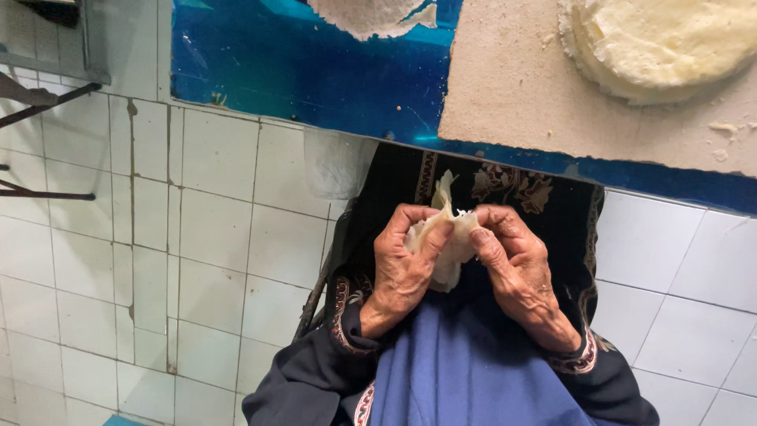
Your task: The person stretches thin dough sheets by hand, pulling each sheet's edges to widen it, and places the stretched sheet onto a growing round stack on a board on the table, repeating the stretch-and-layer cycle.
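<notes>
From the head view, looking straight down: my left hand (404, 264) and my right hand (512, 268) meet over my lap, both pinched shut on one thin, pale sheet of dough (448, 241). Left thumb and fingers clamp its left side, right fingers fold over its right edge, and a crumpled tip pokes up between them. The sheet hangs in the air, just below the near edge of the blue table (315, 75), touching nothing but my fingers. Under my wrists lies a blue cloth (465, 371), with dark embroidered sleeves either side. Edges now: the table's front lip runs across just above my knuckles, close, so little room upward. To the left there's open white tiled floor (158, 260), plenty of space; to the right more tile, also free. On the table sits one beige board (512, 87), its corner jutting toward me, and on it one stack of round flat dough discs (670, 43). One more floury round (371, 14) shows at the top edge, cut off. Count: two hands, one sheet held, one board, one stack.
</notes>
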Demonstrator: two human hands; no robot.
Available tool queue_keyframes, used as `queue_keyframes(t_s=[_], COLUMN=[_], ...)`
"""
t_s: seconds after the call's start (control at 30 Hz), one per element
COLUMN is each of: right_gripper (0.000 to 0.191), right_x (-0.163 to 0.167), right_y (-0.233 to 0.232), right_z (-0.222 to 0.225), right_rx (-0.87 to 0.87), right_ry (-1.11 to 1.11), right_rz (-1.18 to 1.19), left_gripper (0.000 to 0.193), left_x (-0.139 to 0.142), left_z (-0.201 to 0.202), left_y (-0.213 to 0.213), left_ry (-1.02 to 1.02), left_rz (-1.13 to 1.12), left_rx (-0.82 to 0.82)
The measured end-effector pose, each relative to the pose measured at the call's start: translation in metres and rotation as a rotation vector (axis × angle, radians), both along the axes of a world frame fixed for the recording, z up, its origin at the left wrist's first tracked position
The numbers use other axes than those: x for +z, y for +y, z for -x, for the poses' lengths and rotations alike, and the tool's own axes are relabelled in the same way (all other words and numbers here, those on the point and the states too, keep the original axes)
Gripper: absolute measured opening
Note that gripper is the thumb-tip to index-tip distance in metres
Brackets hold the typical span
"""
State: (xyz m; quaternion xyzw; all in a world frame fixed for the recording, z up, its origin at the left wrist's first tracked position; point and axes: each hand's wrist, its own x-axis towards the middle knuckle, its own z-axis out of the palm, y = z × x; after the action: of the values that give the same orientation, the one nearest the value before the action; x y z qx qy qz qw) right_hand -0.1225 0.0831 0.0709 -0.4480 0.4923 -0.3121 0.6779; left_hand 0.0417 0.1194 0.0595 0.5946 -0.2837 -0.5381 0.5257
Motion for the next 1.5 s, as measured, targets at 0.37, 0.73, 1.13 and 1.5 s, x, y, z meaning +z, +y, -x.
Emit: queue_keyframes(t_s=[0.37, 0.73, 1.13, 1.5], right_gripper=[0.021, 0.028, 0.027, 0.024], right_x=[-0.004, -0.005, -0.008, -0.004], right_y=[0.001, -0.006, -0.007, 0.003], right_z=[-0.001, -0.004, -0.004, -0.002], right_rx=[-0.019, 0.031, -0.132, -0.14], right_ry=[0.024, -0.049, -0.167, -0.195], right_rz=[-0.003, 0.028, -0.239, -0.104], left_gripper=[0.02, 0.02, 0.025, 0.03], left_x=[0.017, 0.014, -0.001, -0.003], left_z=[-0.005, -0.006, -0.016, -0.021], left_y=[-0.007, -0.004, 0.006, 0.005], left_ry=[-0.421, -0.319, 0.059, 0.466], left_rz=[0.117, 0.124, 0.037, 0.061], left_rx=[-0.05, -0.068, -0.056, 0.117])
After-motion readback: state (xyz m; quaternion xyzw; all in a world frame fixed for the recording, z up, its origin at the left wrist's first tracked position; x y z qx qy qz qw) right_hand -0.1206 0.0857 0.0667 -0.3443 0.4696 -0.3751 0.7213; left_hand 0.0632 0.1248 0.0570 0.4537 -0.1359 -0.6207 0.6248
